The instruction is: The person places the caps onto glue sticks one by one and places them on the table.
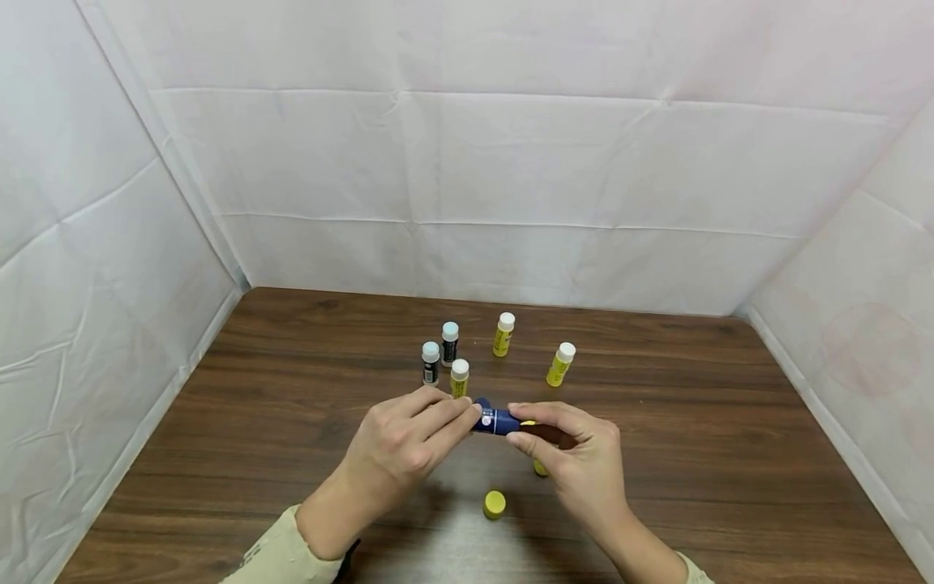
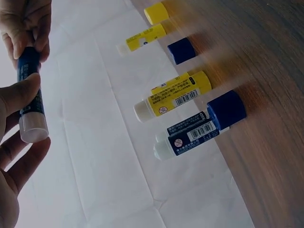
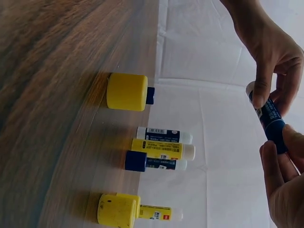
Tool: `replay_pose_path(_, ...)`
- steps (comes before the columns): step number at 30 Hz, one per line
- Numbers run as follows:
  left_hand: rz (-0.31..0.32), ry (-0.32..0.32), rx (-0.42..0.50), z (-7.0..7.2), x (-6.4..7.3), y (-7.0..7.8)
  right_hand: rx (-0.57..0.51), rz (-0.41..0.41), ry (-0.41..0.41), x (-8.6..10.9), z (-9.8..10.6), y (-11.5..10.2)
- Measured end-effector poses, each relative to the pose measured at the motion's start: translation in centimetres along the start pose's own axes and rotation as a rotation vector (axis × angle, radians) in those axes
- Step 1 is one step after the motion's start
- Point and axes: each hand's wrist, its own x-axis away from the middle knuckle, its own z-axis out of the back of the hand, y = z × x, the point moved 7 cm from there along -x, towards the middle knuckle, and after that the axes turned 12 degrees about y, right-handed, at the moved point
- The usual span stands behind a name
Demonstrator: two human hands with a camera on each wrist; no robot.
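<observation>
A navy glue stick [image 1: 496, 421] is held nearly level above the table between both hands. My left hand [image 1: 404, 438] grips its body near the white end, which shows in the left wrist view [image 2: 34, 128]. On the other end, my right hand [image 1: 584, 454] pinches the navy cap [image 3: 275, 134] between thumb and fingers. The cap sits on the stick. Below the hands, a loose yellow cap [image 1: 494, 504] lies on the table. A navy cap [image 1: 481, 401] shows just behind the held stick, and a yellow piece [image 1: 540, 468] is partly hidden by the right hand.
Beyond the hands stand two navy glue sticks [image 1: 430, 363] and several yellow ones [image 1: 503, 335], white ends up. One yellow stick [image 1: 560, 365] is farther right. White sheeting [image 1: 511, 162] walls the back and sides of the brown wooden table [image 1: 292, 389].
</observation>
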Motion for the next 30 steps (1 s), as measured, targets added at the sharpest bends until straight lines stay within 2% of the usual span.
replay_pose_path(8,0.012,0.021,0.061,-0.3,0.0,0.2,-0.063,-0.019,-0.06,-0.1,0.0,-0.1)
replay_pose_path(17,0.109,-0.118,0.118,-1.3,0.6,-0.2,-0.02,-0.014,-0.102,-0.8,1.0,-0.5)
replay_pose_path(21,0.125,-0.139,0.107,-1.4,1.2,-0.5,0.014,-0.041,-0.094,-1.0,2.0,-0.3)
replay_pose_path(25,0.132,-0.114,0.096,-1.2,1.6,-0.9,0.053,-0.053,-0.081,-1.4,3.5,-0.3)
replay_pose_path(30,0.161,-0.104,0.075,-0.8,2.1,-1.5,0.156,0.017,-0.058,-2.4,6.3,-0.1)
